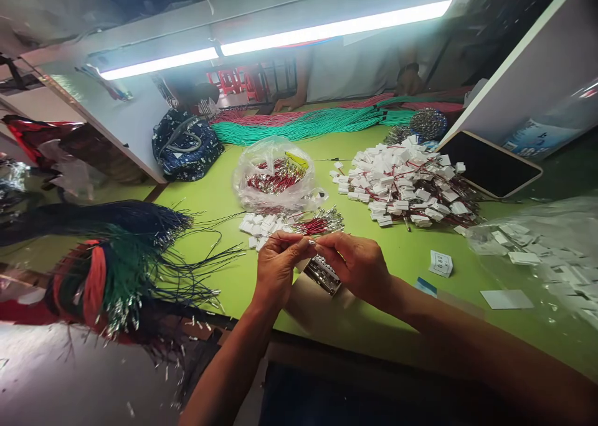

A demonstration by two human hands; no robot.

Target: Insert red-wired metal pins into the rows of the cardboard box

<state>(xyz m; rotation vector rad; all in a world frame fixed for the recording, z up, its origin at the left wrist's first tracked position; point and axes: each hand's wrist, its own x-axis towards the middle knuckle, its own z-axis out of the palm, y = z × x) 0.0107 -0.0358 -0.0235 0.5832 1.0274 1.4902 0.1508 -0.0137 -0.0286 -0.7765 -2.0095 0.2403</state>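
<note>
My left hand [275, 267] is closed in a pinch near the table's front, a thin red wire showing along its fingers. My right hand [359, 267] pinches right beside it, fingertips almost meeting the left ones. Between the two sits a small silvery piece [312, 243], too small to make out fully. Under the hands stands a small open box [322, 275] with little white and metal parts. Just beyond lie a bunch of short red wires with metal terminals [322, 223] and a small heap of white connector housings [261, 225].
A clear plastic bag [243, 177] holds more red wires. Right of it rises a big pile of white connectors [387, 183], near a dark-screened tablet [495, 164]. Green wire bundles [299, 127] cross the back; dark wires [140, 220] hang at left. A co-worker's hand [289, 102] rests opposite.
</note>
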